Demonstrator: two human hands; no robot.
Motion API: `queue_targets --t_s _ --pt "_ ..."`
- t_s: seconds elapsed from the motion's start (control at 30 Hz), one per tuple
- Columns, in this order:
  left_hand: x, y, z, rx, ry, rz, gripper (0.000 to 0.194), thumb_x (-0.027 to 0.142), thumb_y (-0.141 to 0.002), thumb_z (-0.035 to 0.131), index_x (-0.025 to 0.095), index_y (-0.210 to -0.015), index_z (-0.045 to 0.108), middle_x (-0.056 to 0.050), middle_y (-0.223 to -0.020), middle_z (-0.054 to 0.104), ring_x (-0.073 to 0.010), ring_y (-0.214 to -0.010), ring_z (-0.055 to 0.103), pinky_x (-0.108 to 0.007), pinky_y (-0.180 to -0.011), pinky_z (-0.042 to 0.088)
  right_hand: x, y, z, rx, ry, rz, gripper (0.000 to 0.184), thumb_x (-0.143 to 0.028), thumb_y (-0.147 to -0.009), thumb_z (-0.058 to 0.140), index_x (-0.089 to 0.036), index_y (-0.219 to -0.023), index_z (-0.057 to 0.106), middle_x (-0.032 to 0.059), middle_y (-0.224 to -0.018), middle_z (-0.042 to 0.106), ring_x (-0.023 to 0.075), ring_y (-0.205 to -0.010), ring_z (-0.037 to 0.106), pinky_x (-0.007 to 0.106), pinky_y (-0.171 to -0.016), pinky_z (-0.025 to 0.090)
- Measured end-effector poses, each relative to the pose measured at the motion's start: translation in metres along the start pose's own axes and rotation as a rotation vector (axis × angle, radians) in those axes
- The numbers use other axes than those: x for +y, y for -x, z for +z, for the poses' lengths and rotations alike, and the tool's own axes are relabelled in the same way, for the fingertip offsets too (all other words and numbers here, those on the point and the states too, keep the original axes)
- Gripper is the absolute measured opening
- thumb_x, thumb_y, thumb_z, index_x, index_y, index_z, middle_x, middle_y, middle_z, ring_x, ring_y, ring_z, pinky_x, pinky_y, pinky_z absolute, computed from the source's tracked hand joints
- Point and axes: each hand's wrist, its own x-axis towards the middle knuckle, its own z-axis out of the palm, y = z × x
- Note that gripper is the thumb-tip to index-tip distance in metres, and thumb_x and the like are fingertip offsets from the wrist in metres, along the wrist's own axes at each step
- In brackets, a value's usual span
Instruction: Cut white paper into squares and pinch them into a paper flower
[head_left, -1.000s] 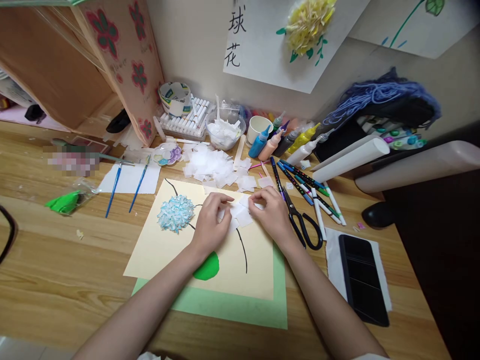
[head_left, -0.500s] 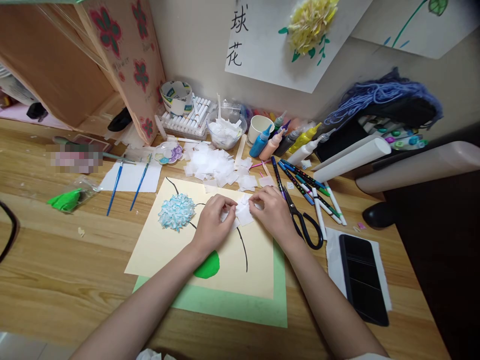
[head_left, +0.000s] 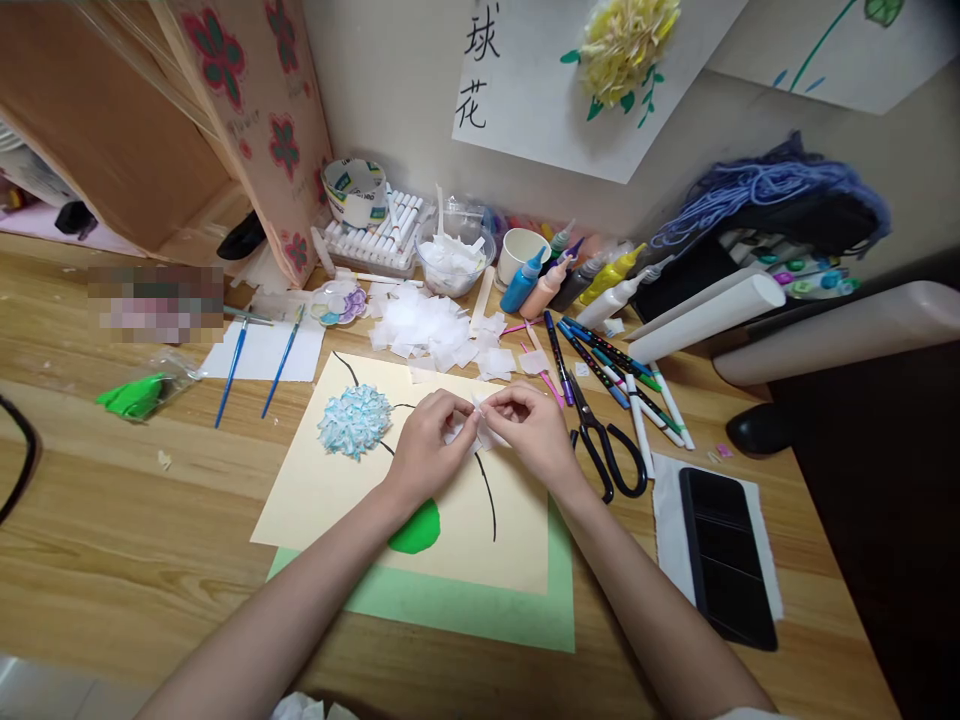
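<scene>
My left hand (head_left: 435, 440) and my right hand (head_left: 529, 425) meet over a cream sheet of paper (head_left: 300, 500), their fingertips pinching a small piece of white tissue paper (head_left: 478, 402). Another bit of white paper shows below the fingers, partly covered by them. On the sheet, a fluffy blue-and-white paper flower (head_left: 354, 422) sits at the left, among black drawn stems. A flat green shape (head_left: 416, 527) lies lower, partly behind my left forearm. Beyond the sheet is a loose pile of white tissue squares (head_left: 424, 325).
A green sheet (head_left: 465, 605) lies under the cream one. Black-handled scissors (head_left: 600, 440), markers (head_left: 619, 370) and a black phone-like slab (head_left: 727, 555) are at the right. Paint bottles (head_left: 540, 285), a paper cup (head_left: 520, 255) and a clear bowl (head_left: 454, 260) stand behind; paintbrushes (head_left: 281, 365) lie left.
My right hand has moved left, bringing its fingertips against those of my left hand at the tissue piece. More of the scissors shows now. My left hand has barely moved.
</scene>
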Motion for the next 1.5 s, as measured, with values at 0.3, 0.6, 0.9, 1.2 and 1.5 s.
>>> queue_targets --t_s 0.3,0.6,0.9,1.2,1.5 --pt "-0.002 -0.001 0.001 0.037 -0.003 -0.016 0.008 0.018 -0.083 0.05 0.019 -0.074 0.051 0.001 -0.07 0.05 -0.0133 -0.066 0.047 -0.026 -0.061 0.037 -0.006 0.003 0.003 0.043 0.04 -0.042 0.008 -0.024 -0.069 0.066 -0.017 -0.067 0.063 0.0007 -0.068 0.055 0.0124 -0.059 0.047 0.025 -0.053 0.037" --pt "0.001 0.0 -0.001 0.02 0.035 -0.032 0.008 0.023 -0.083 0.052 0.019 -0.076 0.053 0.0 -0.073 0.054 -0.0131 -0.066 0.048 -0.026 -0.062 0.038 -0.009 0.006 0.003 0.1 0.165 -0.202 0.004 -0.015 -0.073 0.061 -0.019 -0.071 0.062 0.0008 -0.074 0.055 0.0135 -0.064 0.05 0.026 -0.057 0.039" --pt "0.0 -0.001 0.0 0.044 0.04 -0.032 0.007 0.019 -0.081 0.052 0.02 -0.074 0.052 0.001 -0.071 0.052 -0.0125 -0.065 0.048 -0.026 -0.061 0.037 -0.01 0.007 0.003 0.108 0.201 -0.253 0.006 -0.014 -0.075 0.059 -0.02 -0.072 0.061 0.0006 -0.074 0.054 0.0133 -0.063 0.049 0.026 -0.056 0.039" --pt "0.0 0.0 0.0 0.094 0.053 -0.035 0.008 0.021 -0.082 0.052 0.02 -0.074 0.054 0.001 -0.071 0.053 -0.0128 -0.064 0.047 -0.026 -0.061 0.038 -0.013 0.008 0.003 0.037 0.263 -0.317 0.007 -0.018 -0.076 0.061 -0.021 -0.079 0.067 0.0022 -0.076 0.059 0.016 -0.071 0.054 0.028 -0.06 0.043" --pt "0.001 0.0 -0.001 0.049 0.019 -0.046 0.01 0.013 -0.073 0.052 0.02 -0.068 0.049 0.002 -0.067 0.049 -0.0131 -0.064 0.047 -0.025 -0.059 0.037 0.001 -0.003 -0.004 0.181 0.163 -0.164 0.006 -0.019 -0.076 0.058 -0.018 -0.071 0.061 0.0015 -0.073 0.056 0.0138 -0.065 0.051 0.027 -0.059 0.042"
